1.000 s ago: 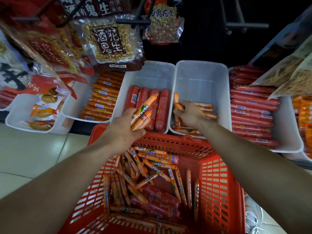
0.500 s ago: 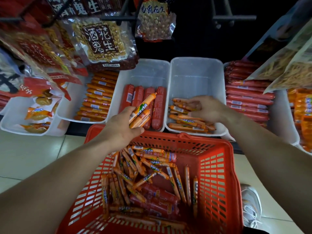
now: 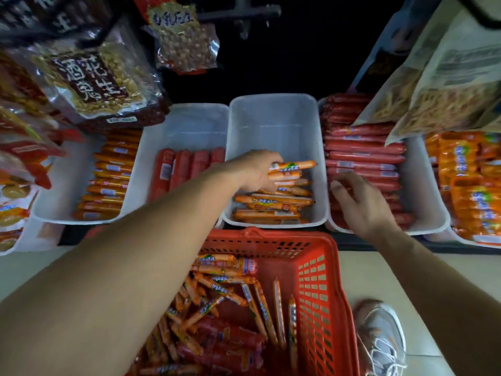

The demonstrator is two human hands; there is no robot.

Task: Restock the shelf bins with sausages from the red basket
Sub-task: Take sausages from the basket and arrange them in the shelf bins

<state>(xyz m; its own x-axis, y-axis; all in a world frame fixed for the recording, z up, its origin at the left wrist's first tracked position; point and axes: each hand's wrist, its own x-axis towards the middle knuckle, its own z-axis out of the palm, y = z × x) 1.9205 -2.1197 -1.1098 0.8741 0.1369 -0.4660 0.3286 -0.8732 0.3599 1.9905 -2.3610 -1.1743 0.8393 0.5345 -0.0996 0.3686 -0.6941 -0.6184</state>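
Observation:
My left hand [image 3: 254, 169] reaches into the middle white bin [image 3: 273, 115], shut on a few thin orange sausages [image 3: 292, 168] held over the pile of the same sausages [image 3: 268, 204] in that bin. My right hand [image 3: 357, 202] hovers with fingers apart and nothing in it, over the front of the neighbouring bin of long red sausages [image 3: 363, 158]. The red basket [image 3: 320, 294] stands on the floor below the bins, holding several thin orange sausages [image 3: 225, 289] and thicker red ones [image 3: 227, 340].
Left of the middle bin is a bin with thick red sausages [image 3: 187, 166], then one with orange sticks [image 3: 108, 177]. Orange packs [image 3: 471, 185] fill the far right bin. Peanut bags [image 3: 95, 82] and snack bags [image 3: 447, 85] hang overhead. My shoe [image 3: 379, 337] is beside the basket.
My left hand moved from above the basket rim into the middle bin with its sausages. My right hand left that bin and drew back to the right, open.

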